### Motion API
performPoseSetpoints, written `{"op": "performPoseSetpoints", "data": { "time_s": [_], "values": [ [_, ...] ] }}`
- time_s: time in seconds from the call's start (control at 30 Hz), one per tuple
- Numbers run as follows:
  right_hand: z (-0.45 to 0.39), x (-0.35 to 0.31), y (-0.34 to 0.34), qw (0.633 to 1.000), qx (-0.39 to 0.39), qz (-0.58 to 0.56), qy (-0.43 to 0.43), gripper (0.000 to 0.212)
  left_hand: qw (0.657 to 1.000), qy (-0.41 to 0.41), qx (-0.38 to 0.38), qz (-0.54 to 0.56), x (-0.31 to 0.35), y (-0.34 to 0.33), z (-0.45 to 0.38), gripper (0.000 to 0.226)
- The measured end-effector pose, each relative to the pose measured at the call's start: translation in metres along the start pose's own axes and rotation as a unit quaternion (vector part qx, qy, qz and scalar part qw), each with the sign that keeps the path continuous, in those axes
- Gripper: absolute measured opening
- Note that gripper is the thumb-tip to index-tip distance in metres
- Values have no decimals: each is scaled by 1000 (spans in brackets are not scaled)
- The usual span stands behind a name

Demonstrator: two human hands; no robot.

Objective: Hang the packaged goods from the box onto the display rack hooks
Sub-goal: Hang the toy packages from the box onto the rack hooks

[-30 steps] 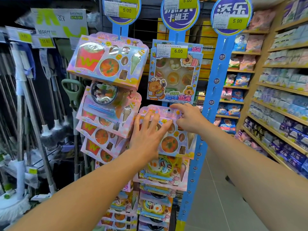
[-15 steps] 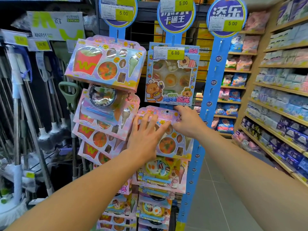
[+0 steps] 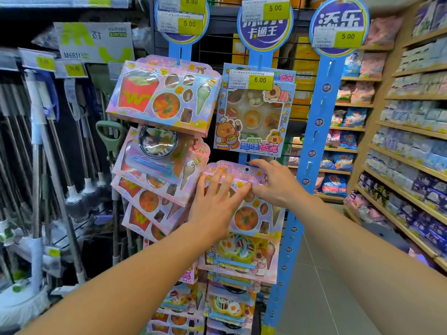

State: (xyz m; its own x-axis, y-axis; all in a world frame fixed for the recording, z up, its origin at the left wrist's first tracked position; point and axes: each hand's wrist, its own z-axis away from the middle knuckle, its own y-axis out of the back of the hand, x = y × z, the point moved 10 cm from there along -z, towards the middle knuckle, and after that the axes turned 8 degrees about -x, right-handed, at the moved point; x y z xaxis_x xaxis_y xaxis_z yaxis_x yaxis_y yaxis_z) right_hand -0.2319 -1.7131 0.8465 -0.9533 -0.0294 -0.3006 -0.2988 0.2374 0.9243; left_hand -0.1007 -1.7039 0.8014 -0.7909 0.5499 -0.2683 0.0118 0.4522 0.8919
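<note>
Shop: price tags (image 3: 260, 80), stocked shelves (image 3: 411, 146), hanging display strips (image 3: 312, 146).

Pink windowed candy package (image 3: 249, 211), upright against the middle strip's display rack (image 3: 260, 64)

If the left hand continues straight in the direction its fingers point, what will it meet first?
Probably nothing new: the left hand already lies flat on the pink candy package, fingers pointing up toward its hang hole. Depth is unclear.
</note>
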Motion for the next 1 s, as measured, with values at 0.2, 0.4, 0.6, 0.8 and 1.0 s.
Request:
{"op": "performPoseSetpoints", "data": {
  "time_s": [0.2,0.4,0.6,0.8,1.0],
  "values": [
    [0,0,-5,1000,-19,-6,-1,82,1000,-14,-9,-8,2,-8,2,119],
    [-5,-1,-2,1000,-16,0,-3,89,1000,-12,-19,-4,1,-10,0,118],
    [0,-3,1,998,10,51,27,77,1000,-10,-14,5,1,-7,-2,123],
    [6,0,-3,999,8,37,36,70,1000,-10,-11,15,2,-6,0,124],
    [-1,2,3,1000,3,-14,16,71,999,6,16,27,1,4,4,121]
  ]
}}
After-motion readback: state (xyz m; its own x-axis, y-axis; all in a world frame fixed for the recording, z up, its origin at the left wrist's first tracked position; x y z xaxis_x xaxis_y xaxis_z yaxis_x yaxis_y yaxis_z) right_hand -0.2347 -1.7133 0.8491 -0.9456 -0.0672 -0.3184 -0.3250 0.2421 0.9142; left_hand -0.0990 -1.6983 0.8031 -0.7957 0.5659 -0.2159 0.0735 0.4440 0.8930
